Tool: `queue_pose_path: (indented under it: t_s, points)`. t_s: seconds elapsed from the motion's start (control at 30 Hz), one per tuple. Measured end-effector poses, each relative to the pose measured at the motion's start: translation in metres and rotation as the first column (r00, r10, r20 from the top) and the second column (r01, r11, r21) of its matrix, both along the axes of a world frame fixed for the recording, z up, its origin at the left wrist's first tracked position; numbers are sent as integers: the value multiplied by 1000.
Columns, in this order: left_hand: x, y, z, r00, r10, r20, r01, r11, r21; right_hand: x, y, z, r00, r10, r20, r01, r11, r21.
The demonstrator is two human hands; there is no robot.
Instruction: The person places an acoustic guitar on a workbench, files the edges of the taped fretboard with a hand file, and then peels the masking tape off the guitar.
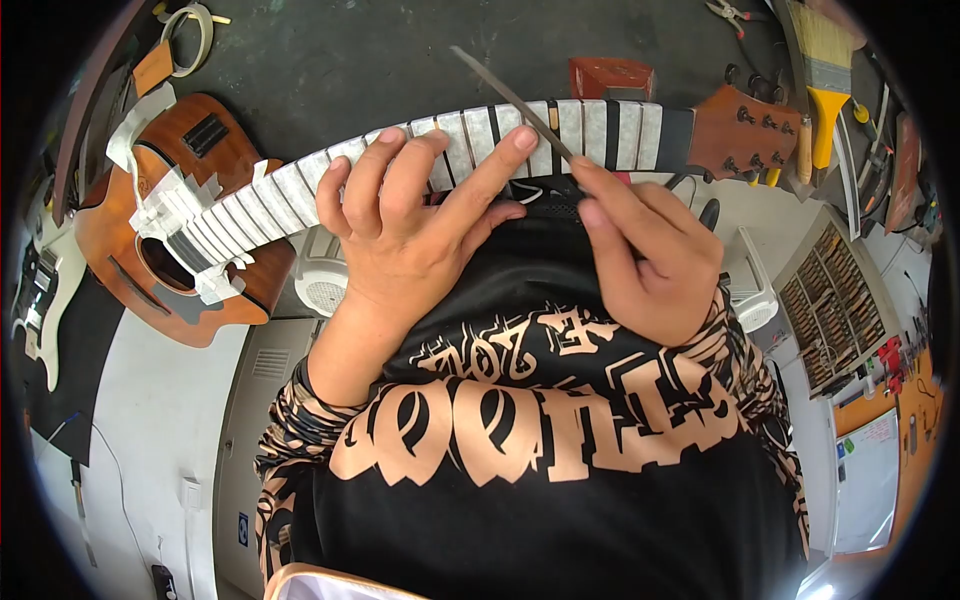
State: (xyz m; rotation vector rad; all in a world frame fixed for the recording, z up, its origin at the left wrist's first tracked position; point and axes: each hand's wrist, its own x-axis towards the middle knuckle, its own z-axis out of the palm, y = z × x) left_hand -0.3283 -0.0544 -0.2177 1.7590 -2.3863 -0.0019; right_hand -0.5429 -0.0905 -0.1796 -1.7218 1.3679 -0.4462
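Left of the frame: guitar body (110, 225), lying on its back, masking tape about the soundhole. From it the fretboard (275, 195) runs up and rightward across the upper frame, covered in pale tape with the fret lines exposed.

Upper centre: left hand (405, 225) laid over the fretboard, fingers spread and grip loose, index finger extended close to the tool; nothing seen enclosed.

Right of centre: right hand (655, 260), grip closed, thumb and forefinger pinching the end of a slim file-like tool (510, 95), which slants up and left across the fretboard. Contact with a fret cannot be confirmed.

Upper right: headstock (740, 130).

Assessment: fret dressing appears in hand. The next move would call for aligning the tool on one fret, with light, controlled strokes clear of the tape.
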Motion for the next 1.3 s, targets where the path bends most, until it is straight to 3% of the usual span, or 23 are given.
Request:
queue_pose_path:
  t_s: [0.03, 0.07, 0.23, 0.3, 0.33, 0.4, 0.53, 0.63, 0.77, 0.83, 0.87, 0.93, 0.97, 1.03, 1.1, 1.17, 1.23, 1.3]
  points:
    - [-1, 0, -2, 999, 42, -26, -42, 999, 7, 3, -3, -4, 998, 61, -33, -66, 986, -152]
    - [-1, -1, -2, 999, 41, -24, -41, 999, 6, 8, -7, 1, 974, 122, -189, -164, 960, -226]
    - [6, -3, 6, 998, -52, 20, 51, 998, 35, -6, -6, 14, 971, 150, -188, -202, 931, -303]
    - [10, 0, 8, 999, -37, -1, 37, 998, 43, -15, -1, 24, 1000, 12, 0, -12, 998, 56]
    - [13, 1, 9, 1000, -24, -19, 25, 998, 50, -20, 4, 22, 1000, 18, 5, -19, 998, 55]
    - [19, 8, 7, 1000, 3, -19, -2, 998, 56, -28, 20, 13, 976, -105, 189, 73, 983, 169]
    - [21, 12, 7, 1000, 15, -9, -14, 998, 57, -16, 21, 7, 982, -76, 174, 43, 982, 184]
    - [21, 11, 6, 1000, 22, -2, -22, 999, 34, 13, 10, 5, 993, -62, 99, 47, 988, 150]
    - [19, 10, 5, 1000, 28, 8, -29, 999, 16, 30, -3, 2, 999, 39, 3, -39, 999, -27]
    - [21, 11, 4, 1000, 22, 2, -22, 1000, 16, 30, -4, -2, 988, 113, -108, -139, 950, -278]
    - [22, 11, 2, 1000, 17, -2, -17, 1000, 6, 27, -2, 1, 988, 111, -110, -138, 950, -281]
    - [21, 8, 4, 1000, 11, 10, -11, 1000, 9, 13, 4, 14, 1000, 9, 30, -9, 1000, 4]
    - [23, 9, 4, 1000, 4, 19, -5, 1000, 20, 7, 11, 16, 1000, 8, 29, -8, 1000, 8]
    - [24, 9, 2, 1000, 1, 13, -1, 1000, 9, -5, 29, 14, 968, -198, 157, 141, 939, 314]
    - [20, 8, 2, 1000, -4, 9, 4, 1000, -1, -8, 29, 15, 969, -199, 146, 131, 916, 380]
    - [19, 7, 3, 1000, -2, 11, 2, 1000, -7, 3, 22, 7, 984, -111, 136, 88, 982, 168]
    - [20, 7, 4, 1000, -5, 11, 5, 1000, -1, 19, 7, 9, 996, -72, 50, 64, 987, 146]
    - [20, 8, 4, 1000, -4, 9, 4, 1000, 6, 32, -2, 3, 994, 81, -76, -91, 985, -146]
